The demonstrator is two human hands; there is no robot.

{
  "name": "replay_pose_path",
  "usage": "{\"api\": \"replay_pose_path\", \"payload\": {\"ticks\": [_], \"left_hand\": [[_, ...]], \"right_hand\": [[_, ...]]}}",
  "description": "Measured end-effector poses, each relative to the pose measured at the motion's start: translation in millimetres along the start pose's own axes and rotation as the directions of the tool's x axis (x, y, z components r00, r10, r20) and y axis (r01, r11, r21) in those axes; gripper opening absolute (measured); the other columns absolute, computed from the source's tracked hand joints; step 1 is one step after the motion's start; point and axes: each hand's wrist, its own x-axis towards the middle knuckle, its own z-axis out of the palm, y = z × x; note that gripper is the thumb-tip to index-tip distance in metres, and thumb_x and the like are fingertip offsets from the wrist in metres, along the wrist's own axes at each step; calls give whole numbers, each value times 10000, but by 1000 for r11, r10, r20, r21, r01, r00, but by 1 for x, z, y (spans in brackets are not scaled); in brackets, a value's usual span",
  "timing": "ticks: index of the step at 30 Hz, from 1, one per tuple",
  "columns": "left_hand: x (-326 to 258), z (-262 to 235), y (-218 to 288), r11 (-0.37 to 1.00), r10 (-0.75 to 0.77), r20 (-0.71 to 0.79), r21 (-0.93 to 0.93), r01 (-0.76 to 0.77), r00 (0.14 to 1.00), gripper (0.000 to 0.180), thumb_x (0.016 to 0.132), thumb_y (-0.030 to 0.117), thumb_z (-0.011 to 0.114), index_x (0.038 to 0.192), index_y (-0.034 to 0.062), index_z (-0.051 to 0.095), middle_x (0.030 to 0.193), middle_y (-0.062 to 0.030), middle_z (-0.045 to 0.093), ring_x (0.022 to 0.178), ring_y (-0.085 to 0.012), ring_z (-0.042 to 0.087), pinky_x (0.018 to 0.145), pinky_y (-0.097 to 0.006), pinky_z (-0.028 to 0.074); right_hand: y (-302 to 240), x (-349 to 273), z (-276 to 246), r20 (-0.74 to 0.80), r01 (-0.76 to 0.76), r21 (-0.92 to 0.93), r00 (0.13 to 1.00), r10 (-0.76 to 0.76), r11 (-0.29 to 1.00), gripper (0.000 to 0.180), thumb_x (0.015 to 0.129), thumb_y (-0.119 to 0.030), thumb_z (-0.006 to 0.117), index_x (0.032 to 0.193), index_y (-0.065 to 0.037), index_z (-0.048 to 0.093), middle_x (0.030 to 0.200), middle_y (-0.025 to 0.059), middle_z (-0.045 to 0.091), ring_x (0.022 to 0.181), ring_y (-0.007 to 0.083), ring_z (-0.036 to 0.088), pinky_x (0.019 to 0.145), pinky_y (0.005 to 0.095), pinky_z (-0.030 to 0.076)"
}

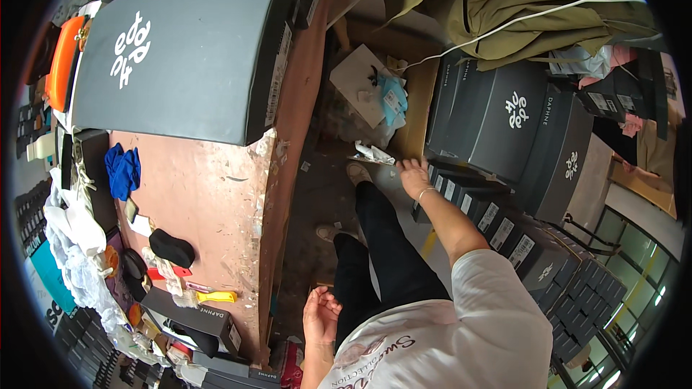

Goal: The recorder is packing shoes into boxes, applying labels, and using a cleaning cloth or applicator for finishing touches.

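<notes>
My right hand [413, 175] reaches down to the stack of dark grey shoe boxes [497, 122] on my right, fingers spread on the edge of a lower box [461, 189], wrist wearing a thin bracelet. My left hand [320, 314] hangs loosely curled by my hip next to the edge of the worn pink table [216, 187], holding nothing. My legs in black trousers and light shoes stand on the dark floor between table and boxes.
A large grey box [187, 43] lies on the table, with a blue cloth [123, 170], a black pad [171, 247], a yellow-handled tool [216, 296] and white wrapping. Olive fabric [504, 0] drapes above. White cardboard and scraps [367, 94] litter the floor.
</notes>
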Motion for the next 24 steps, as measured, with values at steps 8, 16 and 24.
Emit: {"api": "replay_pose_path", "payload": {"ticks": [8, 16, 24], "left_hand": [[-13, 13, 5, 998, 44, 70, -36, -42, 997, 246, 957, 272, 580, 1022, 38, 616, 815, -48, 635, 682, -144, 587, 661, -297, 506], [-12, -7, -1, 993, 98, 56, -68, -95, 994, 247, 959, 269, 579, 1038, 37, 611, 831, -53, 646, 688, -144, 597, 668, -300, 522], [-29, -10, -33, 990, 141, 40, -2, -141, 989, 244, 969, 286, 564, 909, 55, 615, 773, -26, 617, 651, -125, 571, 609, -290, 505]], "right_hand": [[-18, 8, 4, -16, -36, 202, 999, 40, 979, 172, 832, -166, 578, 886, -101, 727, 1037, 108, 654, 1006, 238, 602, 901, 449, 411], [-7, 43, 3, 128, -270, 780, 952, 278, 565, 258, 849, -140, 557, 1099, -79, 588, 885, 183, 675, 813, 363, 657, 735, 428, 517], [-3, -12, 51, -56, 121, 600, 992, -109, 791, 269, 907, -191, 495, 758, -39, 659, 642, 140, 607, 569, 281, 607, 574, 407, 475]]}}
